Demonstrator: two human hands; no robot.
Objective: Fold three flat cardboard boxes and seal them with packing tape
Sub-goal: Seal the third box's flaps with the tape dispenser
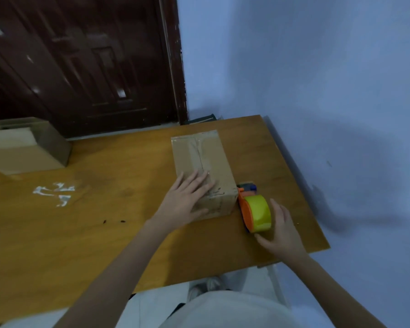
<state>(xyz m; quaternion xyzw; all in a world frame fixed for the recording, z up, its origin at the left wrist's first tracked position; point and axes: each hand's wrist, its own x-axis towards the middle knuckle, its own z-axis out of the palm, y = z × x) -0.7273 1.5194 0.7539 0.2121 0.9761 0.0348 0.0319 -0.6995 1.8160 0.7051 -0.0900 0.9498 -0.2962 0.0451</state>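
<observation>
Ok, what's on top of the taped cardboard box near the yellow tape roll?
The left hand lies flat on the cardboard box, fingers straight, pressing clear tape that runs along the centre seam. The near stretch of the seam is covered by the hand.

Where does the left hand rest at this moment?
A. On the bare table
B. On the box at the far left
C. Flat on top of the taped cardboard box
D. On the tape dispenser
C: the left hand lies with straight fingers on the near end of the taped cardboard box, while the right hand is at the tape dispenser.
</observation>
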